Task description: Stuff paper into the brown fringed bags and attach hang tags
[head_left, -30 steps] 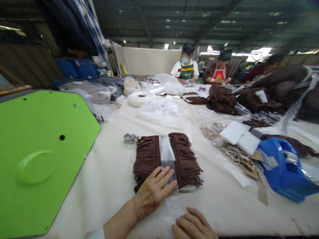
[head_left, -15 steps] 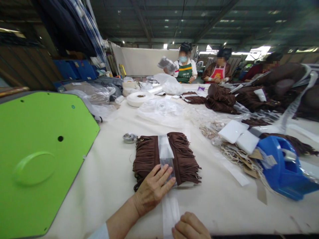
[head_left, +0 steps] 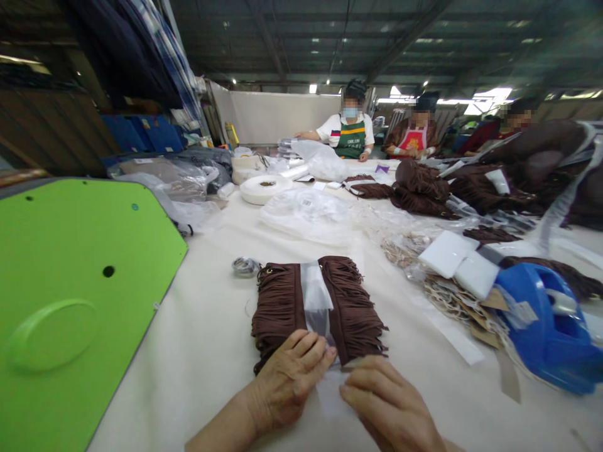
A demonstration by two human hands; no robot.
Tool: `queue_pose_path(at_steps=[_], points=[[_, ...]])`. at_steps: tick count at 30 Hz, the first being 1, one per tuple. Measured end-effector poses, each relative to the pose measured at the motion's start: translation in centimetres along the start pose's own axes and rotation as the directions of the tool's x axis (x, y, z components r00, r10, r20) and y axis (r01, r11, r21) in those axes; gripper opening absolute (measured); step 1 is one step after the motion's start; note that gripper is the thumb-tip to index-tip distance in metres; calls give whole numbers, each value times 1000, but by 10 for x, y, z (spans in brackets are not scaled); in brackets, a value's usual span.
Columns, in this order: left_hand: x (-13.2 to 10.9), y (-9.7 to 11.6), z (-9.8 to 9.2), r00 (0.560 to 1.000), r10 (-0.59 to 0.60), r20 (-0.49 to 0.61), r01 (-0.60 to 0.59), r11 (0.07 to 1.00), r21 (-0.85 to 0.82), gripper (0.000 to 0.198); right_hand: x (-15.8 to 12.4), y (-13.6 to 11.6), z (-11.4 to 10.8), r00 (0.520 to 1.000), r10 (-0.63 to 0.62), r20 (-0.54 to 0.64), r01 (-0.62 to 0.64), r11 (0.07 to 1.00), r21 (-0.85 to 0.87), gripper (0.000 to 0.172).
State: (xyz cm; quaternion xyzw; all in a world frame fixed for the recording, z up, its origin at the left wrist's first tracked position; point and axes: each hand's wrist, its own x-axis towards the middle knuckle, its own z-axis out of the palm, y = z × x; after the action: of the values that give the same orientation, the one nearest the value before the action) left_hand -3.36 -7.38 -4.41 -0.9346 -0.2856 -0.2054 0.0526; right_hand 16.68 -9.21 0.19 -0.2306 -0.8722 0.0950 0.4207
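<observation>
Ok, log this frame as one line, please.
left hand: pressing fringed brown bag | right hand: at white strip end | strip: runs over bag middle | nearby: blue tape dispenser

No legible text anywhere.
Green apron (head_left: 351, 139), far worker: pale chest print, too small.
Red apron (head_left: 413, 140), worker to right: yellow emblem, blurred.
Blue bins (head_left: 141, 130), far left: white stickers, unreadable.
Blue dispenser (head_left: 549, 329), near right: pale label, blurred.
Strip (head_left: 313, 290) round fringed bag (head_left: 277, 307), near centre: plain.

R hand (head_left: 391, 405) up beside L hand (head_left: 288, 376), both now gripping strip (head_left: 316, 295) end
</observation>
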Motion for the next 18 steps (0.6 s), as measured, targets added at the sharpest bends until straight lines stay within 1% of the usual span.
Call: queue_pose_path(at_steps=[2,3,4,6,7,9,11,12,13,16,18], points=[[1,2,-6,998,-62,0,61,990,-126,53,20,15,1,996,85,8,-85,996,13,21],[1,4,-8,994,-111,-18,106,976,-188,50,27,24,4,991,135,14,-135,991,13,21],[1,5,-9,985,-164,-50,148,961,-235,46,33,34,8,983,183,19,-184,983,17,22],[0,7,-5,956,-251,-152,206,943,-262,38,39,52,20,957,285,57,-287,957,31,24],[-1,7,-1,936,-288,-203,232,937,-260,37,40,59,26,941,329,77,-332,943,30,25],[-2,8,7,878,-385,-287,307,909,-281,40,38,70,37,908,404,112,-405,914,-8,25],[-1,8,13,822,-466,-327,373,875,-309,42,34,75,44,879,460,127,-452,888,-88,21],[1,8,15,810,-479,-338,395,872,-288,41,33,76,46,870,477,125,-464,877,-123,19],[3,8,16,810,-469,-352,409,882,-233,39,31,75,47,863,490,121,-473,869,-146,17],[10,9,19,840,-371,-396,412,911,22,31,31,73,48,841,534,93,-518,842,-151,11],[12,10,23,865,-298,-404,382,912,146,29,31,72,49,820,568,77,-555,820,-141,10]])
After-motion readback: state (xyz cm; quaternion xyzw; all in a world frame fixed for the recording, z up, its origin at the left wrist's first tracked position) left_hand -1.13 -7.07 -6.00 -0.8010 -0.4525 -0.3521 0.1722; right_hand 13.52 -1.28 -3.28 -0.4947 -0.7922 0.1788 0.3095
